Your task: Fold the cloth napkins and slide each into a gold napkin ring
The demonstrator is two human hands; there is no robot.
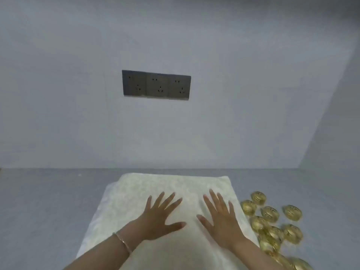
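head view | cloth napkin (171, 186) lying lower centre on the grey bench (48, 201) | left hand (157, 221) and right hand (222, 221) pressing flat on it, fingers spread, gripping nothing | gold napkin rings (272, 223) sitting lower right, just beside the cloth | tip: be sweeping outward evenly, killing wrinkles before creasing

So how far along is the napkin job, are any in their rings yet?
Barely started. Done: no napkin sits in a ring. In hand: the left hand and right hand lie flat on the cream napkin laid on the grey table. Left: fold it and slide it into one of the gold rings heaped loose beside its right edge.
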